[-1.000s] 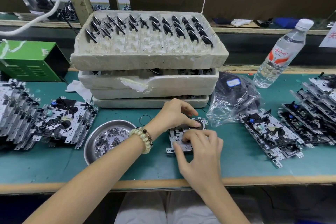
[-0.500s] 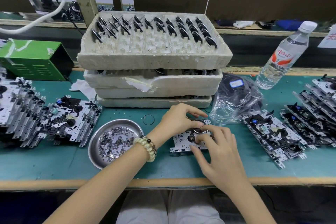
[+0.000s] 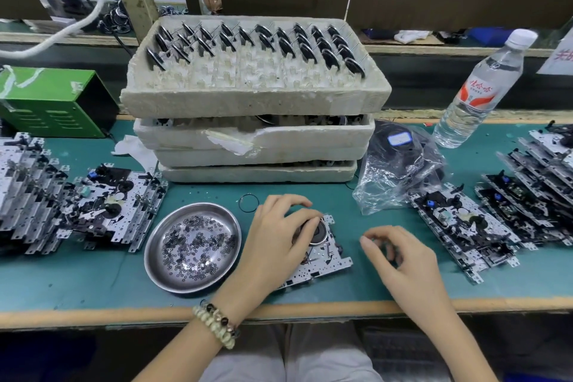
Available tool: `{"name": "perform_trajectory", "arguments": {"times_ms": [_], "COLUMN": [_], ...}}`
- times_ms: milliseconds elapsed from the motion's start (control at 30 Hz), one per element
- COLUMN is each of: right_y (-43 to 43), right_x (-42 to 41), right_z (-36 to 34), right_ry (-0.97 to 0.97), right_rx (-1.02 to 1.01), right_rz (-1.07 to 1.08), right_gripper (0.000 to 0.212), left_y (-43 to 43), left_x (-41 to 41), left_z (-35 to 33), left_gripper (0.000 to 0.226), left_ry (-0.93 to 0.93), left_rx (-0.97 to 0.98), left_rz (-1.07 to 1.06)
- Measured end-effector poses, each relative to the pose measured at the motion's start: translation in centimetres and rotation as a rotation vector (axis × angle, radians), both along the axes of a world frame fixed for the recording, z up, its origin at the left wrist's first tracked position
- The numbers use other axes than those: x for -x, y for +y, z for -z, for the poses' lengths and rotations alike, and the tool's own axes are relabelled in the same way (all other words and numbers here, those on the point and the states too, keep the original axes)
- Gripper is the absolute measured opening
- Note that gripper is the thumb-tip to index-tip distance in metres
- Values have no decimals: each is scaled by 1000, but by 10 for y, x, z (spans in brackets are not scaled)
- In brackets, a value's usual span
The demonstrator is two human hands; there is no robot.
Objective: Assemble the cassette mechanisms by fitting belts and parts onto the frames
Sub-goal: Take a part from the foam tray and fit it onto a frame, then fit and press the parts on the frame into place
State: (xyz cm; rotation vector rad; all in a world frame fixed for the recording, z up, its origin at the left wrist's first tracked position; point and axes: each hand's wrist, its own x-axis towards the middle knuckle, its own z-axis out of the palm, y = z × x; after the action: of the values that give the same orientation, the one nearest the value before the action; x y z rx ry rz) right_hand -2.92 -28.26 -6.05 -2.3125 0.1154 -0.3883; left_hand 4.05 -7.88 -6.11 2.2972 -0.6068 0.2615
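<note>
**Flywheel held on a frame beside the steel dish**

A steel dish (image 3: 155, 270) of small washers (image 3: 195, 245) is taken here as the landmark on the green bench mat (image 3: 77, 276). Just to the right of the dish, a metal frame (image 3: 328, 262) is laid flat on the mat, and part of it is hidden under a wrist. A black flywheel (image 3: 317, 236) is seated on the far part of that frame.

The left hand (image 3: 273, 245) is laid over the frame from the dish side. The flywheel is held at its rim by the curled thumb and fingers. A bead bracelet (image 3: 217, 327) is worn on that wrist, nearer than the dish.

The right hand (image 3: 406, 267) is held farther right of the dish, beyond the frame and apart from it. Its fingers are loosely curled, with the thumb tip brought close to the forefinger, and nothing is seen held between them.

A thin black belt (image 3: 248, 203) is laid as a loop on the mat just beyond the dish's far right rim. Behind the dish, foam trays (image 3: 257, 102) are stacked, and rows of spare flywheels (image 3: 248, 37) are stood in the top one. Assembled mechanisms (image 3: 105, 208) are piled to the left of the dish, and more are laid well to its right. A plastic bag (image 3: 397, 174) and a water bottle (image 3: 477, 87) are placed behind and right of the dish, and a green box (image 3: 52, 99) behind and left.
</note>
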Motion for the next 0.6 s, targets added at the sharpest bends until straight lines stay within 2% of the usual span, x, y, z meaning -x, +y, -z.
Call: {"name": "perform_trajectory", "arguments": {"times_ms": [67, 233, 333, 433, 500, 600], "right_y": [6, 11, 12, 10, 9, 8], "right_x": [1, 2, 0, -4, -8, -14], "right_z": [2, 4, 2, -1, -5, -14], "right_ry": [8, 184, 243, 309, 368, 440], "right_rx": [35, 8, -33, -93, -175, -475], "right_rz": [-48, -127, -161, -167, -185, -195], "right_gripper": [13, 42, 39, 38, 39, 37], "left_y": [1, 7, 14, 23, 28, 31], "left_x": [0, 2, 5, 9, 15, 25], "left_z": [-1, -6, -6, -3, 0, 6], "left_gripper": [29, 47, 53, 49, 42, 33], "left_ry": [-26, -62, -55, -56, -64, -145], "left_rx": [24, 33, 56, 101, 174, 260], "left_rz": [-8, -60, -74, -67, -52, -55]}}
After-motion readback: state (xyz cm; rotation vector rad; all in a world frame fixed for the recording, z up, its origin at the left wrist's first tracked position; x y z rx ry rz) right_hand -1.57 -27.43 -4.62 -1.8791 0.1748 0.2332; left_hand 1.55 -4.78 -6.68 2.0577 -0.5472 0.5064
